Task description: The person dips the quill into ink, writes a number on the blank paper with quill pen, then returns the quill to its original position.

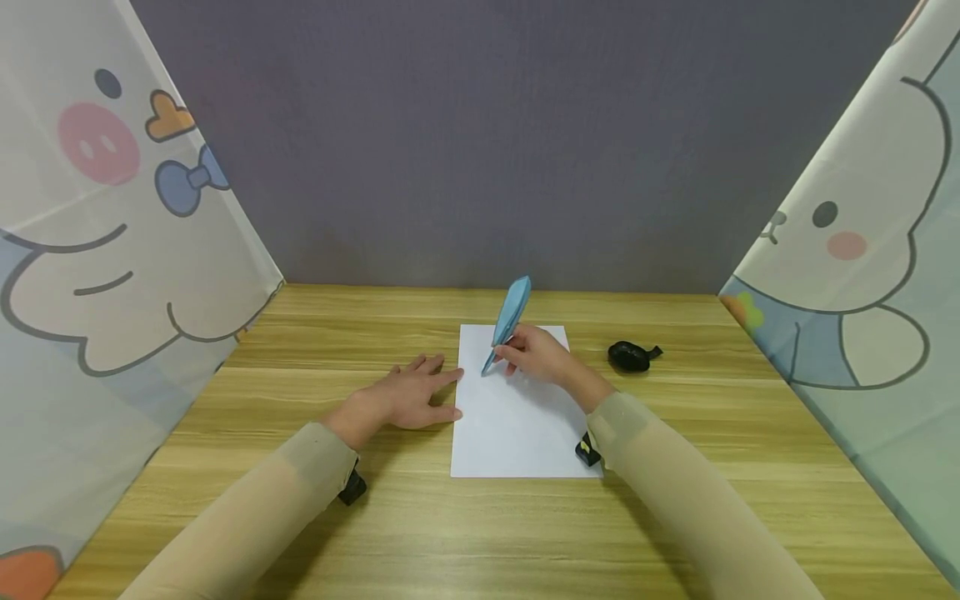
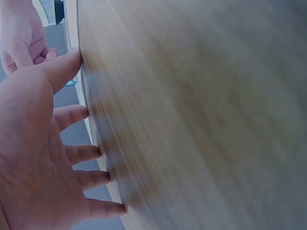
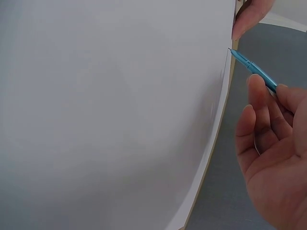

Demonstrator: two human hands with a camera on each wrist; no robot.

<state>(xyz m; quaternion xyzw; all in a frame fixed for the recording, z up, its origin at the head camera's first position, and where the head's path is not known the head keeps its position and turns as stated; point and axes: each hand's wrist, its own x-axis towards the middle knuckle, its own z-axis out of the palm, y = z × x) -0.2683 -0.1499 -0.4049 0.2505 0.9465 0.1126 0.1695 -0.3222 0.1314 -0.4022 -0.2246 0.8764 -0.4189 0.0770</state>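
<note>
A white sheet of paper [image 1: 510,433] lies on the wooden table. My right hand [image 1: 536,354] pinches a blue pen [image 1: 512,310] with a broad feather-shaped top, leaning up and away to the right. In the right wrist view the tip of the pen [image 3: 252,66] is right at the paper, and a thin, faint line shows beside it. To the left, my left hand [image 1: 412,396] lies palm down with fingers spread, thumb and index fingertips at the paper's left edge. Its fingertips rest on the tabletop in the left wrist view.
Right of the paper sits a small black oval object [image 1: 630,357] with a short tab. A grey panel [image 1: 495,150] stands along the table's back edge. Cloths with cartoon animals hang on the left [image 1: 97,250] and right [image 1: 862,250].
</note>
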